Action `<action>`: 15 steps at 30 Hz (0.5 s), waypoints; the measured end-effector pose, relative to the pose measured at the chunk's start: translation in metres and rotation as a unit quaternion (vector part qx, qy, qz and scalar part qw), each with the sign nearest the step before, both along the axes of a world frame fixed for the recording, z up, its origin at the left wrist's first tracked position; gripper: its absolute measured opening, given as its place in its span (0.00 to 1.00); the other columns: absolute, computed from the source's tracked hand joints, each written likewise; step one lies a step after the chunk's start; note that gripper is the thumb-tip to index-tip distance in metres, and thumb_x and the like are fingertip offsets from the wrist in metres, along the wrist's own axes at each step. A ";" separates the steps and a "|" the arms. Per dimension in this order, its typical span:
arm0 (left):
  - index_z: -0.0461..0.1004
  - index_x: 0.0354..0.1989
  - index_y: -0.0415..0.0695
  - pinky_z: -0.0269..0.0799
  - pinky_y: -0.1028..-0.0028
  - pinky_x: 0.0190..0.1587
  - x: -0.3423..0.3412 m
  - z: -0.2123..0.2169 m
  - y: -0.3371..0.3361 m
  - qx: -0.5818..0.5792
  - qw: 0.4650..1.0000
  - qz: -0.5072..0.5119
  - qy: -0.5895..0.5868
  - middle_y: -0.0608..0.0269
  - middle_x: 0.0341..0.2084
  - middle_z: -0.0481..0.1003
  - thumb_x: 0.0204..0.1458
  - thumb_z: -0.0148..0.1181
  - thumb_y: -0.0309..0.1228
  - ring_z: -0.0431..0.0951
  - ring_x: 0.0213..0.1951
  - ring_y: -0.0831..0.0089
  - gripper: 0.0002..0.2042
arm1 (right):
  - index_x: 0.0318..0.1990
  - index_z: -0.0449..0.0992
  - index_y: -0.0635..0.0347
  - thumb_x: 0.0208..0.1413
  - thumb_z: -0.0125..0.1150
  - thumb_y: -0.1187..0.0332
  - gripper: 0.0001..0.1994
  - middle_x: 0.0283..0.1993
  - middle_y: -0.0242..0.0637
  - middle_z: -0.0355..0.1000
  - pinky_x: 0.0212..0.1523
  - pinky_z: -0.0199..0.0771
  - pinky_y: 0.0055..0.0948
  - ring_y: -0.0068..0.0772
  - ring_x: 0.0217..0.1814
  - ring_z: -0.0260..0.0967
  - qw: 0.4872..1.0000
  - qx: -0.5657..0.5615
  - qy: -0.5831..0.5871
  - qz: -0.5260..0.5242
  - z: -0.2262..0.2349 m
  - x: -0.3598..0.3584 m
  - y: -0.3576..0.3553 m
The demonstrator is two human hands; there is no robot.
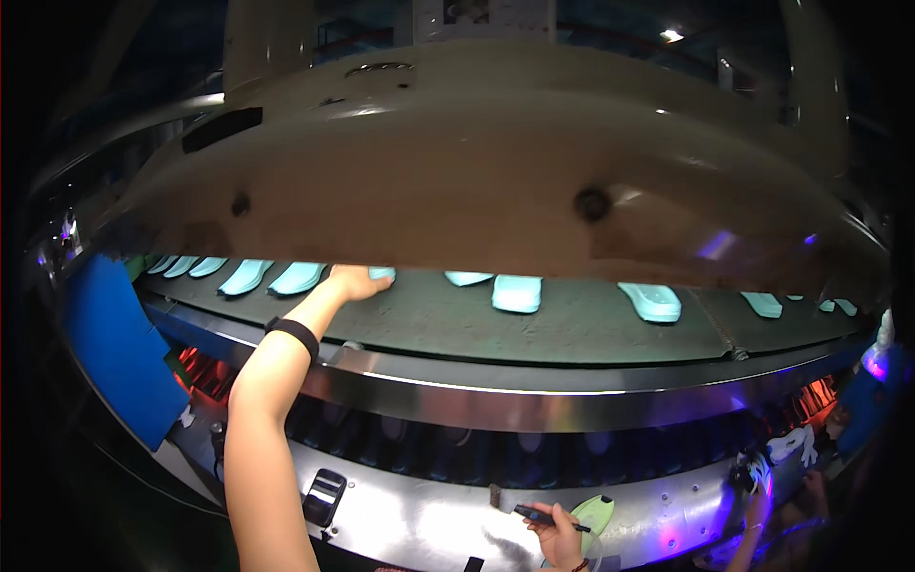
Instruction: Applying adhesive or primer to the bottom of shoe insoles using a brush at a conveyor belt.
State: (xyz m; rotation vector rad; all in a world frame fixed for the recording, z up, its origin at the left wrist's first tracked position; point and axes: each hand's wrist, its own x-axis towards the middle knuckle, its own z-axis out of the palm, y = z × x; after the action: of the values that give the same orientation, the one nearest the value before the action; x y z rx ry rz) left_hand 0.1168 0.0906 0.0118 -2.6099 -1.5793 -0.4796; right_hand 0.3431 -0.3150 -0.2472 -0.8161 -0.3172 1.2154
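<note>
My left hand [355,283] reaches up onto the dark conveyor belt [429,319]. Its thumb lies against a light-blue shoe sole [381,273] and the hand appears closed on it; the overhanging hood hides the other fingers. More soles of this colour lie along the belt, among them one to the left [297,277] and one to the right [518,294]. Low in front, my right hand [560,540] is closed around a slim black pen-like tool [537,516]. Just behind those fingers is a pale-green sole-shaped piece [595,515], partly covered; whether the hand touches it is unclear.
A large beige hood [429,181] overhangs the belt. Below its metal edge [457,391], a lower level carries several dim shoe-like shapes. Red-glowing openings [820,396] flank it. A blue panel [124,334] stands left. Another person's hand [758,505] works at right near a white-and-black piece.
</note>
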 end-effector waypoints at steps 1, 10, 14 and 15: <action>0.58 0.57 0.52 0.52 0.64 0.58 0.004 -0.010 0.022 0.004 0.993 -0.005 0.120 0.55 0.59 0.53 0.43 0.53 0.52 0.52 0.60 0.61 0.32 | 0.40 0.69 0.77 0.58 0.42 0.64 0.18 0.40 0.55 0.69 0.37 0.72 0.31 0.42 0.35 0.71 1.000 -0.008 0.002 -0.001 -0.006 0.001 0.000; 0.64 0.50 0.45 0.59 0.63 0.52 0.094 -0.012 0.035 0.097 0.963 -0.225 0.113 0.47 0.46 0.66 0.40 0.45 0.30 0.64 0.49 0.52 0.23 | 0.41 0.69 0.77 0.58 0.42 0.65 0.18 0.41 0.55 0.69 0.38 0.71 0.31 0.41 0.37 0.70 0.998 -0.056 0.024 -0.024 -0.035 0.024 -0.017; 0.60 0.55 0.47 0.54 0.64 0.56 0.148 -0.018 -0.003 -0.041 0.946 -0.305 0.104 0.54 0.53 0.61 0.49 0.48 0.45 0.59 0.54 0.58 0.25 | 0.41 0.68 0.77 0.58 0.42 0.65 0.18 0.42 0.55 0.69 0.39 0.71 0.32 0.41 0.37 0.70 0.998 -0.053 0.029 -0.032 -0.042 0.027 -0.024; 0.59 0.55 0.47 0.55 0.64 0.55 0.165 -0.011 -0.035 -0.082 0.954 -0.278 0.077 0.52 0.52 0.62 0.49 0.49 0.44 0.60 0.54 0.58 0.25 | 0.41 0.68 0.77 0.58 0.42 0.65 0.18 0.42 0.55 0.69 0.39 0.71 0.32 0.41 0.37 0.70 0.998 -0.051 0.028 -0.037 -0.044 0.029 -0.026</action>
State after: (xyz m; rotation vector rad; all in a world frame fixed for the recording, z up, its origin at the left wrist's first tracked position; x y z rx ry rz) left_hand 0.2823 0.0554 0.0004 -3.1175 -0.8523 -0.1572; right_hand 0.3717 -0.3409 -0.2914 -0.8727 -0.1800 1.1905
